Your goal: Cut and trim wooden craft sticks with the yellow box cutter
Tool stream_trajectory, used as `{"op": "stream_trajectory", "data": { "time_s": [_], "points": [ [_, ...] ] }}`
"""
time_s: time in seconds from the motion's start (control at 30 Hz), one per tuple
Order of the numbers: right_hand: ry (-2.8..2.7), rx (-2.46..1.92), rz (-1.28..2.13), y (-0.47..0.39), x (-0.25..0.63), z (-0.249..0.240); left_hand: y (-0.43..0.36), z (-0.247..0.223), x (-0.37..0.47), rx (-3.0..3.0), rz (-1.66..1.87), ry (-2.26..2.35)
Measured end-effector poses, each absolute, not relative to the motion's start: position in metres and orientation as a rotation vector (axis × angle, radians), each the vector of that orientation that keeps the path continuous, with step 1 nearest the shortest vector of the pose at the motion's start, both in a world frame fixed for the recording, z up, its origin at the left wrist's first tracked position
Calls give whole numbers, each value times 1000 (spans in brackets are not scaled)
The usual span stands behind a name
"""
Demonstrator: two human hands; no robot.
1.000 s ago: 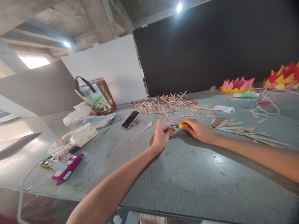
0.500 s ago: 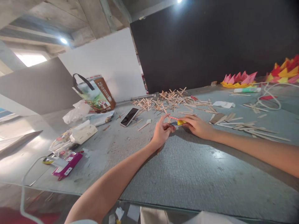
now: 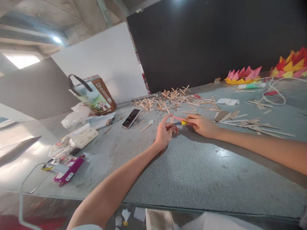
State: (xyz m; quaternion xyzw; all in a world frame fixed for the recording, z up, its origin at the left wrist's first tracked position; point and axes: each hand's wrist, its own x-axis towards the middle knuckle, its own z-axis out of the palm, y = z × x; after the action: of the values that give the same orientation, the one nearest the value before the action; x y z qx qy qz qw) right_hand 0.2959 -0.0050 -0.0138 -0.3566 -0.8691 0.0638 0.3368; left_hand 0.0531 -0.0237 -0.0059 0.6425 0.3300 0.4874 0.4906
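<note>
In the middle of the table, my left hand [image 3: 163, 132] is closed with its index finger raised. A thin wooden stick [image 3: 171, 120] shows at its fingertips; most of it is hidden by the hand. Just to the right, my right hand [image 3: 200, 125] grips a utility knife with a yellow body [image 3: 184, 122] and a dark blade [image 3: 177, 123]. The blade points left, close to my left fingertips; whether it touches the stick I cannot tell. A narrow pink-red strip [image 3: 177, 118] sticks out from my right fingers above the blade.
Behind my hands lies a pile of wooden sticks [image 3: 176, 99], with more sticks [image 3: 254, 123] at right. A phone [image 3: 131, 118], a carry bag [image 3: 96, 95], a purple box [image 3: 68, 171] and packaging [image 3: 83, 135] are at left. Folded-paper flowers [image 3: 244, 75] and a glue stick [image 3: 251, 86] stand back right.
The view has shifted slightly. The yellow knife body has moved a little away from my left fingertips, and more of the dark blade shows. Both hands keep their grips.
</note>
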Motion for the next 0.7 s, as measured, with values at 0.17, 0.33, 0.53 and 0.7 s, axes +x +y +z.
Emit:
{"op": "stream_trajectory", "data": {
  "time_s": [0.17, 0.33, 0.53, 0.7],
  "points": [
    [-2277, -906, 213, -5, 297, -14, -24, -7, 53, 1604, 1128, 794],
    [-2261, -931, 205, -5, 296, -15, -25, -5, 54, 1551, 1176, 804],
    [-2270, -945, 227, -5, 296, -13, -23, -8, 52, 1603, 1191, 796],
    [-2311, -935, 210, -3, 298, -15, -19, -12, 50, 1662, 1104, 814]
  ]
}}
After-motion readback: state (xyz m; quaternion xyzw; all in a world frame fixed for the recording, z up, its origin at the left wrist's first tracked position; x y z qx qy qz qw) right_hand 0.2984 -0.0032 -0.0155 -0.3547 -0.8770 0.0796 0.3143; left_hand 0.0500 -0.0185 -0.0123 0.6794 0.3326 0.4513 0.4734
